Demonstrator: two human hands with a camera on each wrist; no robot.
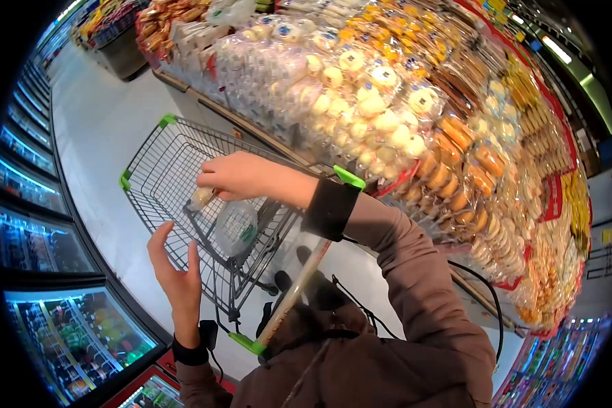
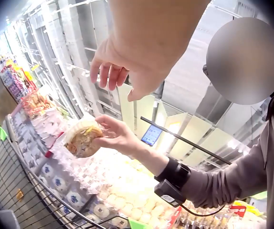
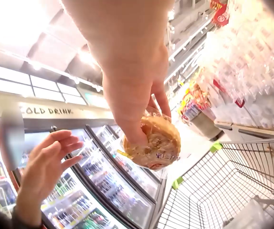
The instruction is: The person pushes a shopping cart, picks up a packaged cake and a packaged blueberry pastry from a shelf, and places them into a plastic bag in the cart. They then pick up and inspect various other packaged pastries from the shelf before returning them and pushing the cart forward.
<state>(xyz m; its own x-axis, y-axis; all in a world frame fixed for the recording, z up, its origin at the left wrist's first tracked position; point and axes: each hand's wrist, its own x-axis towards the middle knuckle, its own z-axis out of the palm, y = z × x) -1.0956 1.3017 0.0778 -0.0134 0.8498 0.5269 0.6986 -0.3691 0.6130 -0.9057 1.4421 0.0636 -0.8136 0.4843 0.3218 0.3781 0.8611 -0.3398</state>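
My right hand (image 1: 241, 178) grips a round packaged bun (image 3: 153, 145), its thumb on the near face and fingers behind. The bun is in a clear printed wrapper, golden at the rim with a paler, crumbly-looking face. In the head view the hand is over the shopping cart (image 1: 177, 146), hiding most of the bun. My left hand (image 1: 177, 272) is raised beside the cart's left side, thumb and fingers spread apart, holding nothing. Inside the cart lies a clear plastic package (image 1: 236, 228).
To the right runs a long display (image 1: 360, 102) heaped with bagged buns and breads. Glass-door drink coolers (image 1: 75, 333) line the left. The cart's handle (image 1: 296, 292) is close to my body, and pale floor (image 1: 98, 109) stretches ahead.
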